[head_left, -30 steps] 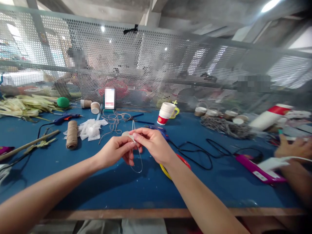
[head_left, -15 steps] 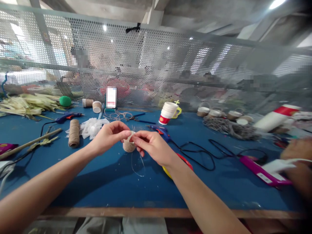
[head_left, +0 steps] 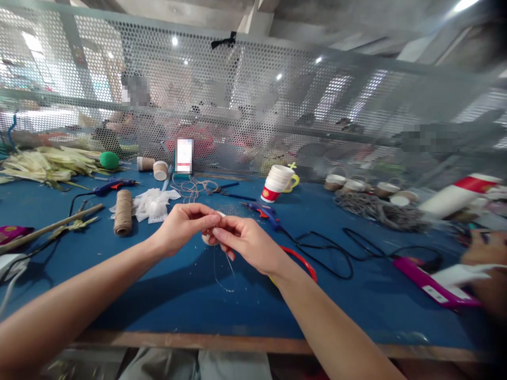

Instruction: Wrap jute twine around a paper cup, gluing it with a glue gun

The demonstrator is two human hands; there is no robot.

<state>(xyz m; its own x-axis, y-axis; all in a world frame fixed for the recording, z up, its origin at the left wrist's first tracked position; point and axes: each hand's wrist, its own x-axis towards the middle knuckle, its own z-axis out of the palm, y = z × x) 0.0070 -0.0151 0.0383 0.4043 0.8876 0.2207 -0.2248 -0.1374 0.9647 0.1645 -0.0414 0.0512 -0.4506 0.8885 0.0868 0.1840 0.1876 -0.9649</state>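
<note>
A small paper cup wrapped in brown twine is held up over the table, mostly hidden by my fingers. My left hand pinches it near the rim from the left. From the right, my right hand is closed at the cup too, its thumb and fingertips meeting those of the left. A thin pale strand hangs in a loop beneath the fingers. Whether the right fingertips also grip that strand is hidden.
A twine spool and white plastic lie left. Behind my right hand are a blue glue gun and stacked paper cups. A purple power strip lies right, beside another person's hand. Perforated mesh backs the table.
My hands have drawn together over the cup, covering its rim and more of its side. The whole view has shifted slightly.
</note>
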